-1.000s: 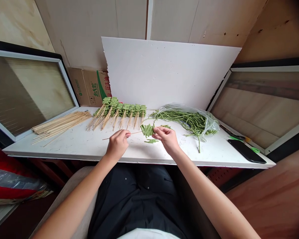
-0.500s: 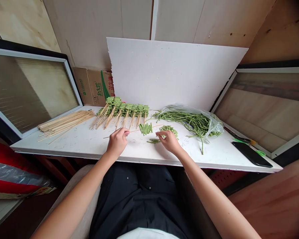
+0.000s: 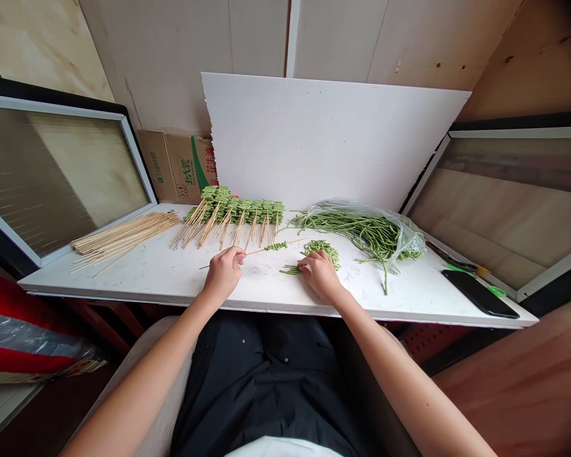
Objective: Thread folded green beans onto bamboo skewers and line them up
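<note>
My left hand [image 3: 224, 271] pinches a thin wooden skewer [image 3: 254, 252] near its middle, and the skewer points to the right just over the white table. Several short cut pieces of green long bean [image 3: 276, 246] are threaded side by side toward its far end. My right hand [image 3: 320, 273] is lowered to the cut beans, fingers curled together. Its fingertips are partly hidden, so what they grip is unclear. A heap of cut bean pieces [image 3: 330, 251] lies just beyond this hand, and a few more cut pieces [image 3: 290, 270] lie at its left.
Finished bean skewers [image 3: 252, 211] are stacked at the back. Loose bare skewers [image 3: 126, 236] lie on the left. Uncut long beans [image 3: 361, 230] spill from a clear plastic bag [image 3: 406, 238]. A black phone [image 3: 479, 294] and scissors [image 3: 452, 259] lie at right; a cardboard box [image 3: 174, 166] stands behind.
The threaded bean pieces have turned on the skewer, from broadside to nearly end-on. My right hand has moved down to the cut beans. My left hand keeps its hold.
</note>
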A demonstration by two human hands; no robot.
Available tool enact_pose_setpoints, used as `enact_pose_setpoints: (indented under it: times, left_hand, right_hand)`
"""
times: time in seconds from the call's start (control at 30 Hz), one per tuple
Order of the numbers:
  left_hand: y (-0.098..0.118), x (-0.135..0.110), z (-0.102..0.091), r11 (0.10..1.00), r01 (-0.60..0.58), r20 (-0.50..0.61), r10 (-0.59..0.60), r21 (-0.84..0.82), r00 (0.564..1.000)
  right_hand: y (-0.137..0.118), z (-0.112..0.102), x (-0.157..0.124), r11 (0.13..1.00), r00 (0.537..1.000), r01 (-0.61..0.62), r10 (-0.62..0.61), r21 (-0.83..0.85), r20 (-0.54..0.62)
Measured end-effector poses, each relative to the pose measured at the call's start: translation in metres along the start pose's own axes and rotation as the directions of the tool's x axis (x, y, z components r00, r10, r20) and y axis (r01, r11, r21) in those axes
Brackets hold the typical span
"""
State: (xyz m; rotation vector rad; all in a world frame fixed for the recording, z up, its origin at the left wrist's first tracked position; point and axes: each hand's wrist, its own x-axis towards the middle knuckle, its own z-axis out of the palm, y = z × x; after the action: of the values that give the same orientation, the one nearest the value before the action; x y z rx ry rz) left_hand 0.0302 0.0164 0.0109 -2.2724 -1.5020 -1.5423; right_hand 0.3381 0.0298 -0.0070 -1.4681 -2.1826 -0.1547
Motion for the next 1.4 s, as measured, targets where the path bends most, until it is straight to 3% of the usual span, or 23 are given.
enact_pose_setpoints:
  times: [0.27,0.43,0.5,0.67,0.97,1.13,1.4]
  left_hand:
    - [-0.001,-0.001,0.001,0.999,0.038,0.013,-0.038,-0.005,0.999]
    - [0.0,0.0,0.0,0.999,0.053,0.005,-0.053,-0.011,0.999]
    - [0.0,0.0,0.0,0.999,0.052,0.005,-0.052,-0.016,0.999]
    - [-0.001,-0.001,0.0,0.999,0.04,-0.002,-0.04,-0.019,0.999]
    - [0.003,-0.002,0.001,0.999,0.002,-0.033,-0.003,-0.034,0.999]
    - [0.003,-0.004,0.002,1.0,-0.009,-0.037,0.008,-0.022,0.999]
    - [0.003,-0.004,0.002,1.0,-0.011,-0.032,0.011,-0.018,0.999]
  right_hand:
    - [0.002,-0.002,0.002,0.988,0.999,0.008,-0.002,0.155,-0.039]
    - [0.011,-0.005,0.01,0.933,0.989,-0.083,0.12,0.35,-0.083]
    - [0.014,-0.007,0.014,0.841,0.972,-0.149,0.221,0.519,-0.079]
    - [0.011,-0.016,0.017,0.509,0.919,-0.208,0.395,0.835,-0.011]
    - [-0.002,-0.03,0.017,0.01,0.88,-0.139,0.46,0.99,0.119]
    - [-0.008,-0.034,0.017,-0.1,0.89,-0.149,0.42,0.984,0.177]
    - [-0.016,-0.036,0.014,-0.126,0.929,-0.179,0.304,0.976,0.21]
